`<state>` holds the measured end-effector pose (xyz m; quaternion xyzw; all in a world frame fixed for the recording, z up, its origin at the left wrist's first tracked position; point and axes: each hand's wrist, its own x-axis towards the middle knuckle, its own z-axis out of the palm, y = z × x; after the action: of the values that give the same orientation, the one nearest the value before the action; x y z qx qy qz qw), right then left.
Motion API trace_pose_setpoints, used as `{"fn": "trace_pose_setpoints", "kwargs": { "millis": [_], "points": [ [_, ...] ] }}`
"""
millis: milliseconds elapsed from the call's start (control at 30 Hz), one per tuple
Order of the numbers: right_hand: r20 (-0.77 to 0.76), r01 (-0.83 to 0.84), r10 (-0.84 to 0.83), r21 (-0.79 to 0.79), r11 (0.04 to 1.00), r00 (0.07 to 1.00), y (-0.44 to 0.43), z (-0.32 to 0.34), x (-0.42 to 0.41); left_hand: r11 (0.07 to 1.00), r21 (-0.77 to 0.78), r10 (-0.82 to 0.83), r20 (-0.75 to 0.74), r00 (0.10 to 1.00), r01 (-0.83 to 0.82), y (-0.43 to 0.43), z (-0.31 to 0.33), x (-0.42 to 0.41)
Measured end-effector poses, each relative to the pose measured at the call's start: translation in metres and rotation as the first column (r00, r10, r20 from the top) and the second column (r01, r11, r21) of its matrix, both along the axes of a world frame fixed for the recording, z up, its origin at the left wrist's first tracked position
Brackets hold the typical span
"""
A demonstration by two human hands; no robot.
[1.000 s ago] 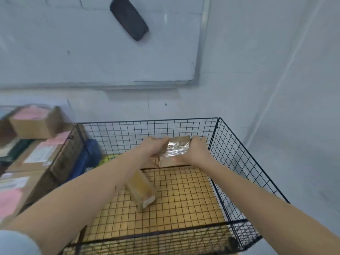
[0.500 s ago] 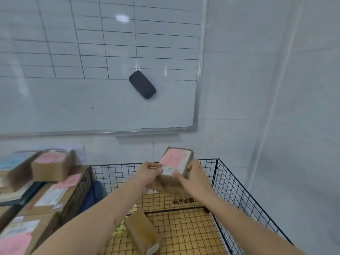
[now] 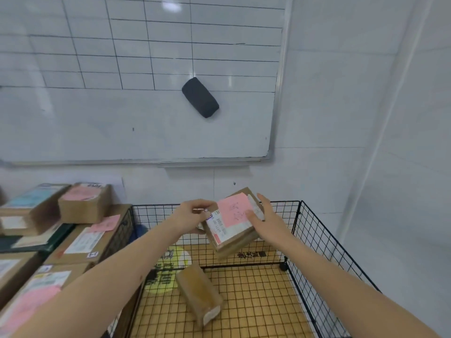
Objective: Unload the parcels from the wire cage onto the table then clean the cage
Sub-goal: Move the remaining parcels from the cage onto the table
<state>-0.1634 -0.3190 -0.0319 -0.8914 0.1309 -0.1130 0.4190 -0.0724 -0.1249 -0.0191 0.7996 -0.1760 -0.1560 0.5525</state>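
Already most parcels [image 3: 83,240] sit stacked left of the wire cage [image 3: 314,240]. Both hands, left [image 3: 194,217] and right [image 3: 266,223], clasp a pink-labelled parcel [image 3: 231,224] above it; one brown parcel [image 3: 199,295] remains inside (cleaning not begun).

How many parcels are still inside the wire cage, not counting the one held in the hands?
1: a brown parcel lies on the floor of the wire cage, near its left side. The left forearm may hide others.

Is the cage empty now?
No, one brown box lies on the cage floor, below the box with the pink label held up by both hands.
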Motion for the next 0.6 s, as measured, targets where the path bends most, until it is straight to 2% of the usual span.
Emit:
{"fn": "trace_pose_setpoints", "kwargs": {
  "millis": [167, 267, 400, 500, 600],
  "points": [
    [0.04, 0.148, -0.151, 0.067, 0.987, 0.988, 0.006, -0.007, 0.014, 0.977, -0.031, 0.212, 0.19, 0.959, -0.21, -0.016, -0.005, -0.006],
    [0.108, 0.195, -0.205, 0.096, 0.976, 0.973, 0.006, -0.007, 0.019, 0.979, 0.023, 0.197, 0.115, 0.974, -0.201, -0.028, -0.001, -0.013],
    [0.176, 0.207, -0.227, 0.128, 0.97, 0.958, 0.002, -0.007, 0.02, 0.99, 0.108, 0.09, 0.007, 0.996, -0.09, -0.034, 0.0, -0.014],
    [0.153, 0.165, -0.184, 0.131, 0.978, 0.971, -0.006, -0.006, 0.015, 0.999, 0.011, 0.046, -0.093, 0.995, -0.046, -0.034, 0.001, -0.009],
    [0.102, 0.108, -0.132, 0.21, 0.972, 0.986, -0.014, 0.002, 0.006, 1.0, 0.003, 0.025, -0.029, 0.999, -0.025, -0.033, 0.004, -0.003]
  ]
}}
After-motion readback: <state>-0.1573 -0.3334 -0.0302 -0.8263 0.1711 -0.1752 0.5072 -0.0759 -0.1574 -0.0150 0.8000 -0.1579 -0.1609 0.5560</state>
